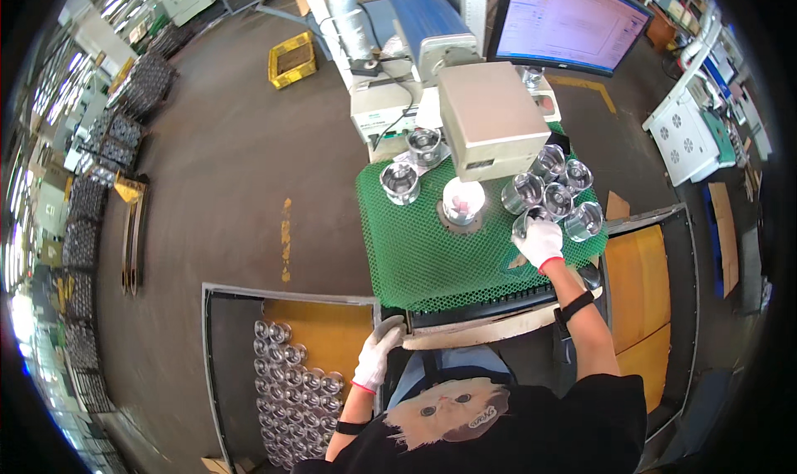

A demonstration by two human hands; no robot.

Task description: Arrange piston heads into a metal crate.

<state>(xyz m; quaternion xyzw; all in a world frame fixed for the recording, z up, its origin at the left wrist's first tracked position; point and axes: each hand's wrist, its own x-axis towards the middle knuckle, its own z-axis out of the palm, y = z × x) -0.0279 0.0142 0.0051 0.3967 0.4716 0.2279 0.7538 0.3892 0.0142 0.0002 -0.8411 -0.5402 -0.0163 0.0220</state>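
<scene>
My right hand, in a white glove with a red cuff, grips a shiny cup-shaped metal part at the near side of a cluster. Beside it on the green mesh mat stand several like parts, among them a metal cup. One brightly lit metal cup sits on a round base under the beige machine head. To its left are two more, a near cup and a farther cup. My gloved left hand holds nothing visible, its fingers stretched out at the table's front left corner.
At lower left, a metal-framed bin contains rows of similar cups. A second bin, lined with orange-brown board, stands right of the table. A monitor is behind at right. On the floor lies a yellow crate.
</scene>
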